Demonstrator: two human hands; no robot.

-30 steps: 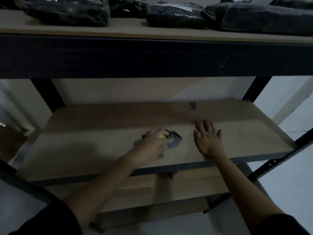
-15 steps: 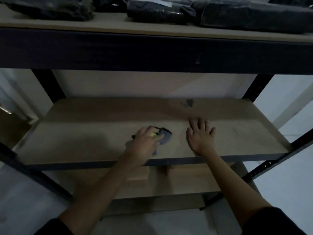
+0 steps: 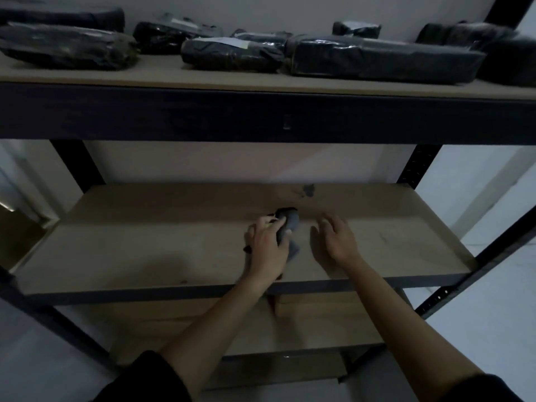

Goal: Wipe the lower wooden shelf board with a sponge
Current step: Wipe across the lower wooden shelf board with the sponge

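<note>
Wooden shelf board (image 3: 145,250), dimly lit, and the left hand (image 3: 268,250) grips a dark grey sponge (image 3: 287,224) on it near the middle, fingers curled round it (a hint of yellow peeks out, hard to read). Just beside it, apart, the right hand (image 3: 336,242) hovers with fingers loosely spread, holding nothing. A dark smudge (image 3: 308,190) sits farther back. Black wrapped parcels (image 3: 377,58) crowd the upper shelf, some cut off by the frame.

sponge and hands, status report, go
Left hand grips dark sponge on shelf board. Right hand open beside it. Dark stain just beyond; nothing blocking.
</note>
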